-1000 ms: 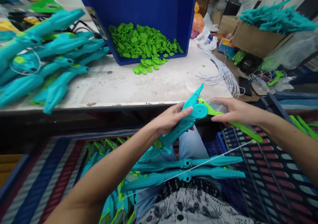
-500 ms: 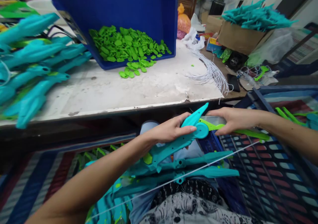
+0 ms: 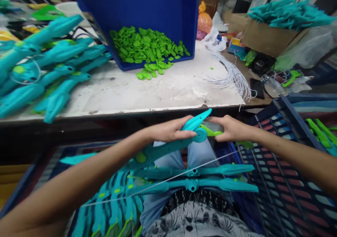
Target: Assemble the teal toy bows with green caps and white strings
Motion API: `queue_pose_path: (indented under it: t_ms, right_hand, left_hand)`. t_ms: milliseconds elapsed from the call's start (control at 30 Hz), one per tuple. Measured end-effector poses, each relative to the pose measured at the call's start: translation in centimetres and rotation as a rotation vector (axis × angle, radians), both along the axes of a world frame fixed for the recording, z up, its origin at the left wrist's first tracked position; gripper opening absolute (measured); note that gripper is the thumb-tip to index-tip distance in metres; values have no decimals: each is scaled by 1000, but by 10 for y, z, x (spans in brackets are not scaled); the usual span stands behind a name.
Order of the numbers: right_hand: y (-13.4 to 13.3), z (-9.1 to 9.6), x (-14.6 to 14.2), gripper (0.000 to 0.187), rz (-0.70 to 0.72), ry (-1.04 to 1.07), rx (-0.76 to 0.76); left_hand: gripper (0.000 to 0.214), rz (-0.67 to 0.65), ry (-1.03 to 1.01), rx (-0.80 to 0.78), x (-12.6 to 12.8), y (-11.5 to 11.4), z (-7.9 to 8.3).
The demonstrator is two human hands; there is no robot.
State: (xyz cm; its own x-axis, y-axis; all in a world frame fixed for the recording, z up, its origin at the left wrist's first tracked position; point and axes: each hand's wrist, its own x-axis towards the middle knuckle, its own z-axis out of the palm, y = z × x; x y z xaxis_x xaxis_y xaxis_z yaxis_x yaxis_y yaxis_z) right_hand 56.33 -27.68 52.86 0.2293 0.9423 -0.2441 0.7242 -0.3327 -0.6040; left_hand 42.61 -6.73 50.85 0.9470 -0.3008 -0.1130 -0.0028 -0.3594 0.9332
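A blue bin [image 3: 152, 9] with small green pieces [image 3: 147, 46] sits on the bench [image 3: 147, 93]; rightward are an orange bag [image 3: 204, 21], white strands [image 3: 234, 74] and a cardboard box [image 3: 265, 36].

Turquoise moulded plastic body [image 3: 168, 147]: gripped in the left hand [image 3: 172, 130], long, tilted, pointed tip up and to the right; flat round boss just below the tip; yellow-green oval patch farther down. Lime-green plastic arm [image 3: 207, 131]: in the right hand [image 3: 231, 128], slim, inner end against the boss; seating unclear. Outer stretch partly hidden behind that hand, sloping down rightward. White cord [image 3: 184, 173]: straight, slanting down-left from near the arm's outer end.
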Motion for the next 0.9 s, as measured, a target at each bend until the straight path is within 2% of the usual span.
queue_pose_path:
  t_ms: [100,167,233,367,467,567,633,700,767,833,900]
  right_hand:
    - [33,-5,-3,78,-23,40,174]
    - [57,-6,-9,80,15,100,218]
    - [78,-6,-17,79,88,151,207]
    - [108,-5,-36,70,231,126,172]
    - [124,-5,-47,57,318,163,123]
    - [138,-8,-55,46,439,215,174]
    - [149,-14,-61,41,518,146,305]
    - [160,-22,-67,38,603,-8,464]
    - [170,-34,-74,35,711,-201,621]
    - [181,-50,-83,34,812,-365,763]
    - [192,-69,-94,34,873,-457,857]
  left_hand:
    - [50,138,15,8,-11,31,22]
    - [55,170,75,-23,-25,50,30]
    - [52,158,161,-64,-43,64,30]
    - [42,180,337,-147,-82,77,17]
    - [45,227,317,-125,-108,82,17]
    - [53,359,149,54,-132,88,29]
    - [57,436,121,185,-151,94,37]
    - [53,450,177,290,-173,101,37]
    - [34,423,274,418,-199,106,28]
    - [18,394,374,565,-227,108,11]
    - [15,385,424,689,-256,106,-9]
